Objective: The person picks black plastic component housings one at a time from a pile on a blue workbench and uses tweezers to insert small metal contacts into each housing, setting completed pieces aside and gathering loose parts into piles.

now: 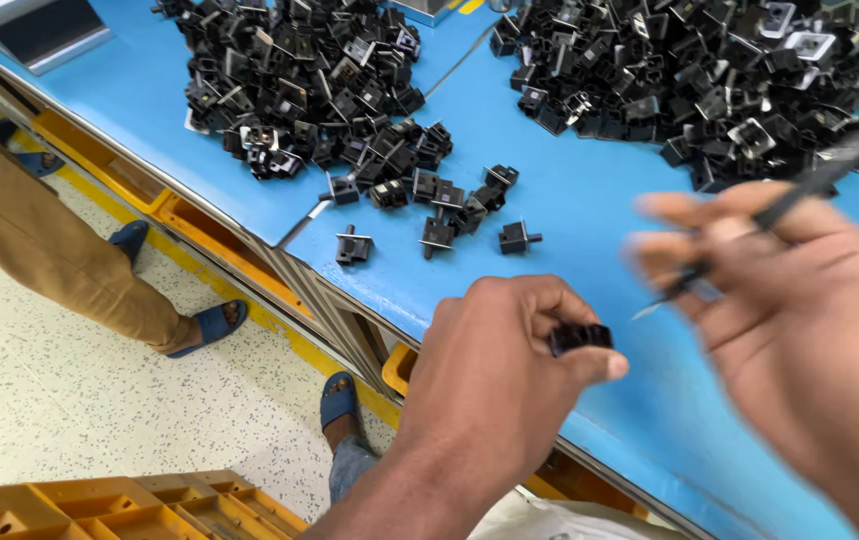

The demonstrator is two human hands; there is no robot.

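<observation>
My left hand [494, 370] pinches a small black plastic part [579, 338] between thumb and fingers, above the front edge of the blue table [589, 215]. My right hand [799, 320], blurred by motion, grips a thin dark pointed tool [749, 235] whose tip points down-left toward the part. A few loose black parts [436, 236] lie on the table just beyond my left hand.
Two big heaps of black plastic parts sit at the back: one at left [309, 80], one at right [709, 80]. A person in tan trousers [39, 250] and blue sandals stands on the speckled floor at left. Yellow crates [119, 510] lie below.
</observation>
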